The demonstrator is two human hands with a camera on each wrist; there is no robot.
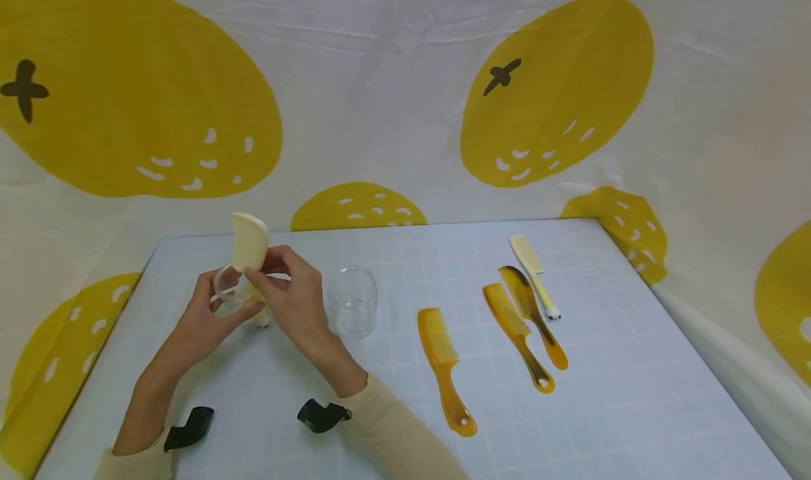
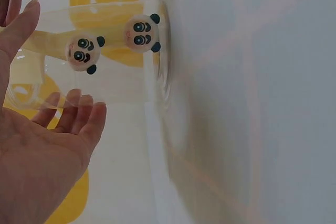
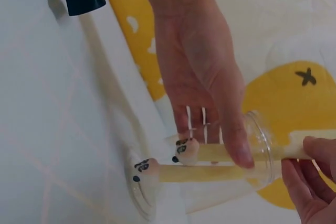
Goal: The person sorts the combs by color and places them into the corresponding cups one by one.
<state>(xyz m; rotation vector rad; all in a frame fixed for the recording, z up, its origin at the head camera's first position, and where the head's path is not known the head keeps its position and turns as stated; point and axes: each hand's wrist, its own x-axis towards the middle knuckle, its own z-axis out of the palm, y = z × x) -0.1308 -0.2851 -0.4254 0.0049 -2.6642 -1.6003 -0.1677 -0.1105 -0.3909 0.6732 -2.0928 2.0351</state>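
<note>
My left hand [image 1: 205,318] holds a clear cup [image 2: 121,85] low on the left of the table, thumb on one side and fingers on the other. Inside the cup are two yellow handles ending in panda heads [image 2: 140,33], both pointing to its base. One panda head [image 3: 186,151] sits higher than the other. Above the rim, my right hand [image 1: 294,297] pinches a cream comb [image 1: 250,239] between thumb and fingers; its handle reaches down into the cup. The second comb's upper part is mostly hidden behind the first in the head view.
Another clear cup [image 1: 353,304] stands just right of my hands. Farther right lie an amber comb [image 1: 445,371], an amber comb with a dark handle [image 1: 516,336], a dark-and-amber comb [image 1: 532,314] and a cream panda comb [image 1: 535,276]. A patterned cloth [image 1: 380,114] rises behind the table.
</note>
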